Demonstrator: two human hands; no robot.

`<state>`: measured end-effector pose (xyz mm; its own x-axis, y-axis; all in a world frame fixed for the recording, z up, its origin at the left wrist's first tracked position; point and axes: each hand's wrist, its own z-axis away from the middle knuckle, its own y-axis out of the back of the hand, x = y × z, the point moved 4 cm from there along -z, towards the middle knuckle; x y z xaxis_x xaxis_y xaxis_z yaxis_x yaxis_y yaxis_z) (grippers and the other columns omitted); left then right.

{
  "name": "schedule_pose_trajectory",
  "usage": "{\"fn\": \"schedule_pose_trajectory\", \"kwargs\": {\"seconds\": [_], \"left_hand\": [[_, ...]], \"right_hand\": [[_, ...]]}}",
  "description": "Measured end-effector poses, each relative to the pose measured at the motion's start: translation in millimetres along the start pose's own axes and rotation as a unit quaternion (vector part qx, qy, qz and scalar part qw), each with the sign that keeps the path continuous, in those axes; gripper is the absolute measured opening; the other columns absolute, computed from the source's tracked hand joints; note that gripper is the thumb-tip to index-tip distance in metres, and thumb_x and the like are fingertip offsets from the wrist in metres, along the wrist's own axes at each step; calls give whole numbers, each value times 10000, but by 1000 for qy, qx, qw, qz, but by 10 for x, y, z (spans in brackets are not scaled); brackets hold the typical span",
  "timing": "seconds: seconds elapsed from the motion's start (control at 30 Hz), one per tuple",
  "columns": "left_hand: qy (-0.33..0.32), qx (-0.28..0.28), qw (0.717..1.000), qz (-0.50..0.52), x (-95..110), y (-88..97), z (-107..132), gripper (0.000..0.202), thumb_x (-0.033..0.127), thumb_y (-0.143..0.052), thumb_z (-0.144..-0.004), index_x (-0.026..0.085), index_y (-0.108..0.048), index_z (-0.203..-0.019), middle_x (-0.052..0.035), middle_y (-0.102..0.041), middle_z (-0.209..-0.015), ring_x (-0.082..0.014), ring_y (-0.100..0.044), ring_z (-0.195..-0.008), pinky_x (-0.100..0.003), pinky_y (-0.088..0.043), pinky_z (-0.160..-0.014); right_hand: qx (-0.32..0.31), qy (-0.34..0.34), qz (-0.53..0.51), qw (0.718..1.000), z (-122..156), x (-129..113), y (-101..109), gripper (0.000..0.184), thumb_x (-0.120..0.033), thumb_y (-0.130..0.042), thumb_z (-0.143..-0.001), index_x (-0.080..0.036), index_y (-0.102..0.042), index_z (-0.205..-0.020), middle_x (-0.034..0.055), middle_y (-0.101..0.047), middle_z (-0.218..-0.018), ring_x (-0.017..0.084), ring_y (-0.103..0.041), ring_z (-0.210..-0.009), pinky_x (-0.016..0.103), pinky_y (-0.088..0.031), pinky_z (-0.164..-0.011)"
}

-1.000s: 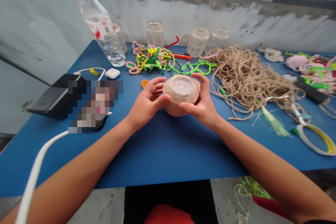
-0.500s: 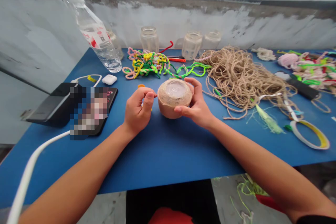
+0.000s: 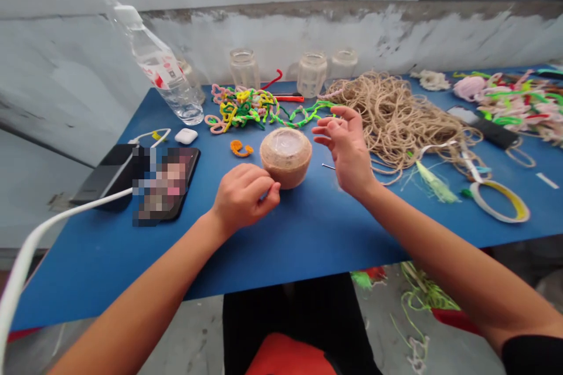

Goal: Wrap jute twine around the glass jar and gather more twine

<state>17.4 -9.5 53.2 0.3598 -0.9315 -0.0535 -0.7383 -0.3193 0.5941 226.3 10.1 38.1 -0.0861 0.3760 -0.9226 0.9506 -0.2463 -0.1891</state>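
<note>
Jute-wrapped bowl is resting on the blue table, its clear top facing up, while the right hand is lifting off it, open and spread, and the left hand is curling closed against its lower side.

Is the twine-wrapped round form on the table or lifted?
The twine-wrapped round form sits on the blue table, plastic-covered top up; the right hand is raised off it, the left hand beside it.
</note>
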Motion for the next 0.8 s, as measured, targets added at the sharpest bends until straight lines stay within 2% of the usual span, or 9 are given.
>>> {"fn": "schedule_pose_trajectory", "kwargs": {"seconds": [0.13,0.23,0.3,0.37,0.47,0.57,0.63,0.73,0.8], "left_hand": [[-8,-40,998,38,279,131,-11,162,161,-619,-855,183,-548,-711,-6,-655,-669,-107,-565,-603,-234,-473,-598],[15,-51,997,59,480,310,48,180,153,-598,-853,194,-509,-702,8,-611,-629,-90,-514,-549,-214,-427,-532],[16,-62,996,57,629,457,123,182,149,-607,-836,204,-493,-704,11,-594,-606,-98,-497,-529,-228,-412,-510],[5,-92,995,49,793,605,225,167,140,-609,-825,212,-500,-721,12,-608,-605,-112,-512,-529,-249,-427,-521],[15,-128,991,47,1014,837,417,176,100,-596,-817,213,-501,-722,19,-594,-585,-113,-511,-514,-257,-418,-513],[74,-157,983,60,1171,1048,655,214,46,-591,-811,205,-493,-706,21,-563,-570,-99,-479,-506,-243,-386,-494],[128,-140,980,60,1255,1187,832,236,12,-589,-808,195,-492,-696,19,-550,-573,-89,-472,-514,-233,-386,-501],[212,-124,968,51,1409,1330,1137,278,-15,-586,-817,188,-475,-663,36,-508,-557,-65,-461,-502,-216,-372,-509],[284,-128,950,6,1529,1387,1393,336,34,-552,-863,192,-420,-597,60,-402,-496,-52,-384,-446,-216,-324,-485]], "right_hand": [[-9,42,21,999,178,-361,267,294,-393,-650,-848,-257,-537,-1082,-41,-555,-833,59,-588,-745,221,-531,-741],[5,12,29,1000,421,-515,582,124,-310,-658,-846,-205,-609,-888,-56,-475,-649,49,-531,-615,198,-458,-616],[39,-6,32,999,609,-584,839,266,-325,-686,-820,-174,-532,-663,-57,-415,-562,49,-452,-508,201,-379,-502],[83,-28,32,996,807,-641,1105,469,-349,-687,-803,-168,-378,-501,-57,-311,-468,44,-348,-426,214,-285,-430],[192,-47,27,980,1122,-755,1490,501,-303,-672,-709,-176,-277,-430,-60,-213,-389,38,-242,-333,241,-178,-371],[291,-56,48,954,1458,-901,1764,404,-233,-600,-618,-182,-253,-417,-57,-175,-359,41,-206,-295,267,-122,-371],[342,-66,62,935,1691,-987,1887,352,-216,-553,-578,-183,-241,-419,-50,-152,-359,45,-192,-296,286,-95,-384],[391,-81,74,914,2042,-1073,2045,328,-204,-533,-542,-176,-231,-419,-38,-139,-360,46,-185,-301,307,-65,-404],[415,-89,81,902,2275,-1103,2180,336,-200,-549,-561,-174,-245,-421,-34,-155,-364,47,-195,-304,312,-74,-414]]}}
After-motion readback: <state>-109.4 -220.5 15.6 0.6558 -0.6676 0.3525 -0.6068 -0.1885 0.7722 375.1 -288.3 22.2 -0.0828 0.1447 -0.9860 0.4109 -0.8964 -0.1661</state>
